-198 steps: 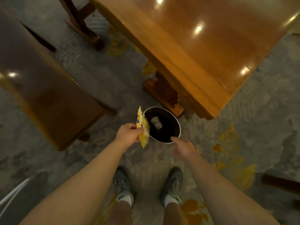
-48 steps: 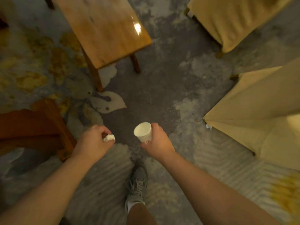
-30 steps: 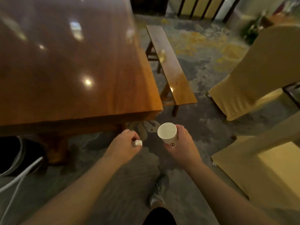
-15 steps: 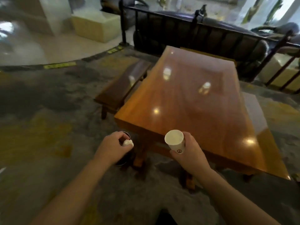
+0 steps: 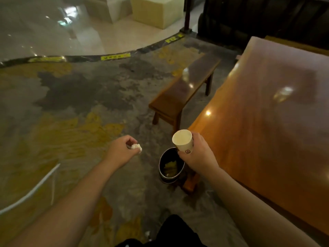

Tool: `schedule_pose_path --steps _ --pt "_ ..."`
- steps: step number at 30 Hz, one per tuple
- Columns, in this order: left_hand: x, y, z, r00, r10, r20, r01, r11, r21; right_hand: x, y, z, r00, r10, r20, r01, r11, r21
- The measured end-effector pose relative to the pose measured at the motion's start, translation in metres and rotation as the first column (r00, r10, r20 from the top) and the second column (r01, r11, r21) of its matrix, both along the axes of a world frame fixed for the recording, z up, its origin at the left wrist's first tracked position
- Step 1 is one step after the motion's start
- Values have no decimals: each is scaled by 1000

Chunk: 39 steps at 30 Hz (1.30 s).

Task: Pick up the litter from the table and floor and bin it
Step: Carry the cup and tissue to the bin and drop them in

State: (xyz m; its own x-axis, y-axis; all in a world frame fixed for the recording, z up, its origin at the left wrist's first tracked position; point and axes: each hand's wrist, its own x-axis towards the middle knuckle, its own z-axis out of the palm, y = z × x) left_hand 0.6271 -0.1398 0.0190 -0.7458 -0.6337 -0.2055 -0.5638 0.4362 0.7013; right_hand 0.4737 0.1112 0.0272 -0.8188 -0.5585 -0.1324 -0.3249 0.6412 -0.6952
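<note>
A white paper cup [image 5: 183,143] with a small red mark is grasped upright in the right hand [image 5: 198,155], held directly above the round black metal bin [image 5: 170,166] that stands on the mottled grey-and-yellow carpet [image 5: 74,122] at the corner of the glossy wooden worktop [image 5: 267,122]. A small crumpled white paper wad [image 5: 136,147] is pinched in the left hand [image 5: 121,151], off to the left of the bin. Yellow wrapping can be seen already lying inside the bin. The carry appears complete and binning is judged imminent: each grip would need to be released over the opening, the wad first brought right.
</note>
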Motion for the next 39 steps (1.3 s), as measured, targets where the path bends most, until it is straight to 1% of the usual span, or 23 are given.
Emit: schedule_pose_path --steps 3,6,8,12,14,17,19,22,24,27,30,32,36,39 --pt "-37 -37 -11 998 -18 57 17 1000 17 -22 -43 -10 1000 10 15 -10 1000 11" --pt "-78 -63 -35 989 -74 130 69 997 46 -33 -74 -27 995 -42 95 40 999 22" --pt "-108 -77 -61 972 -142 185 131 989 67 -36 -92 -48 987 -92 131 87 995 48" --pt "-171 -102 -119 894 -322 312 293 946 137 -29 -128 -97 957 -202 210 179 976 125" --pt "-202 -117 -149 846 -398 354 365 917 160 -23 -146 -123 922 -286 260 250 954 164" --pt "-239 -134 -186 788 -486 377 444 874 200 -12 -166 -153 829 -450 333 399 892 214" --pt "-265 -143 -216 721 -572 393 515 820 250 -10 -181 -178 712 -601 365 546 799 251" --pt "-286 -143 -248 655 -639 403 557 769 314 -8 -189 -206 518 -755 402 699 645 310" --pt "-296 -136 -276 613 -677 408 570 736 366 -10 -191 -233 369 -825 428 773 528 352" --pt "-298 -118 -315 586 -706 397 553 707 441 -13 -190 -268 219 -863 455 839 405 364" --pt "-300 -98 -355 567 -719 402 547 694 469 -19 -184 -307 126 -868 481 862 336 379" --pt "-302 -85 -381 567 -719 402 544 693 472 -22 -180 -333 85 -868 490 869 305 389" --pt "-302 -69 -422 594 -689 415 486 718 497 -22 -171 -378 38 -872 488 875 265 405" --pt "-299 -70 -442 602 -669 435 449 734 509 -23 -165 -403 13 -863 505 868 261 423"
